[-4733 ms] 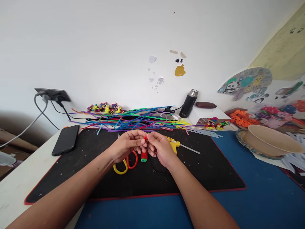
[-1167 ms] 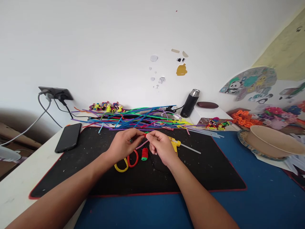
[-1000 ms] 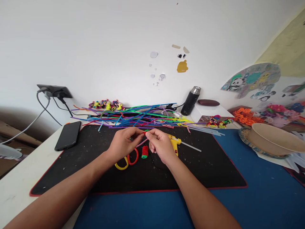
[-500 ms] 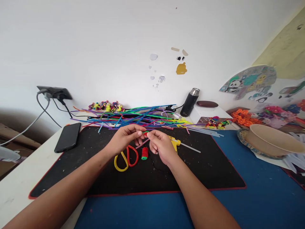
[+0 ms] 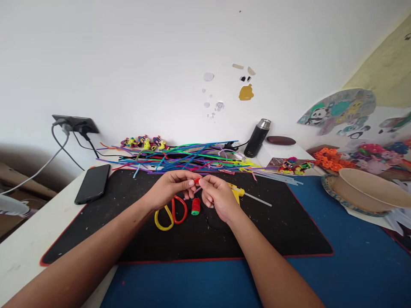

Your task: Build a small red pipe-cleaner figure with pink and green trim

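Above the middle of the black mat (image 5: 272,231), my left hand (image 5: 173,186) and my right hand (image 5: 220,199) meet, fingertips closed on a small red pipe cleaner piece (image 5: 197,182). Its shape is partly covered by the fingers. A thin purple pipe cleaner (image 5: 196,190) slants down to the left from between the hands. Just below stands a red coiled pipe cleaner cylinder (image 5: 195,205) with a green end. Scissors (image 5: 165,229) with one yellow and one red handle loop lie left of it, blades hidden. A yellow glue gun (image 5: 236,191) lies behind my right hand, a glue stick poking out.
Many loose pipe cleaners (image 5: 192,156) spread along the wall. Small colourful figures (image 5: 146,143) sit behind them. A black flask (image 5: 257,139) leans at the back right. A phone (image 5: 93,184) lies left, a beige bowl (image 5: 372,188) right.
Both hands stay together at nearly the same spot. The red piece has turned slightly between the fingertips; its green part shows less now, and the purple pipe cleaner is more covered.
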The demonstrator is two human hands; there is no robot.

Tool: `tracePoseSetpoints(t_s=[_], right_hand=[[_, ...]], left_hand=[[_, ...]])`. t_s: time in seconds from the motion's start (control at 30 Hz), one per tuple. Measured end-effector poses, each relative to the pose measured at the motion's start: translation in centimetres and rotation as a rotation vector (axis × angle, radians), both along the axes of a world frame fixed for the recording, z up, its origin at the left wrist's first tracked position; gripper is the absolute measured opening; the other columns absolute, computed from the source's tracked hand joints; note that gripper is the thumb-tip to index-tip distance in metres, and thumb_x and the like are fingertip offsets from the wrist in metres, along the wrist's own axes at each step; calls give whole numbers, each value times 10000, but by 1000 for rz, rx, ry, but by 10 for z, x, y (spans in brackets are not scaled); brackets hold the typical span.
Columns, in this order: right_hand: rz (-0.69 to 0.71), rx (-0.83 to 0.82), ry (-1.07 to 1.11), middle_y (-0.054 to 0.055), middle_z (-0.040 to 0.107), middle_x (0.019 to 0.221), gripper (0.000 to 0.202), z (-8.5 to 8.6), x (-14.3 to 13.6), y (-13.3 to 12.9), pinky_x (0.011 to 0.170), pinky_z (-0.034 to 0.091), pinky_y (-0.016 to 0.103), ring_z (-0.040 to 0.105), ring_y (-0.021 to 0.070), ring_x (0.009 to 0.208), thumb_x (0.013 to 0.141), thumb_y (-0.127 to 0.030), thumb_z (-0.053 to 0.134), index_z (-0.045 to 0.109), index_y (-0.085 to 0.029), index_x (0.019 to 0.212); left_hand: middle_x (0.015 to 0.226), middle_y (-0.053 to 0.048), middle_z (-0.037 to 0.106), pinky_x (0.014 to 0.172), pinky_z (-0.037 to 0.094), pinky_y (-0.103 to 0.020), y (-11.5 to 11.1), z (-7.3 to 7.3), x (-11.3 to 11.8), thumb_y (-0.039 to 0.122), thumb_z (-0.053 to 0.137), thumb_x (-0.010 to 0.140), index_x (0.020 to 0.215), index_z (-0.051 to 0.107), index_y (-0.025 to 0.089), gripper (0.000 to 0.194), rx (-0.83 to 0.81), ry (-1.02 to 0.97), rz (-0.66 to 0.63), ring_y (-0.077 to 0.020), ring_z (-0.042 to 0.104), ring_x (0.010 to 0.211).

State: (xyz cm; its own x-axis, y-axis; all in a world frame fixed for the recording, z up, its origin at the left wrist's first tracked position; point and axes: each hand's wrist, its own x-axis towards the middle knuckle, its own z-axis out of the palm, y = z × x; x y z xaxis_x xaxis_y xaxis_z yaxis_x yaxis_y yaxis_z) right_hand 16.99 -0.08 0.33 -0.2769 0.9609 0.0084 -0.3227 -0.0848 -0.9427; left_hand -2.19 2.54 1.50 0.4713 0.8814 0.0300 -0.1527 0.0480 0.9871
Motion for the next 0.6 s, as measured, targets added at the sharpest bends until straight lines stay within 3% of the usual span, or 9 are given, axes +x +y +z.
tracePoseSetpoints(t_s=[0.6], right_hand=[[10,12,-29,-95,452,493,399,3,1,-2,378,247,209,414,78,390,825,-554,805,633,-195,821]], left_hand=[[724,-47,751,563,559,-237,-2,2,0,435,923,749,1015,809,146,408,-47,-29,15,-147,697,604]])
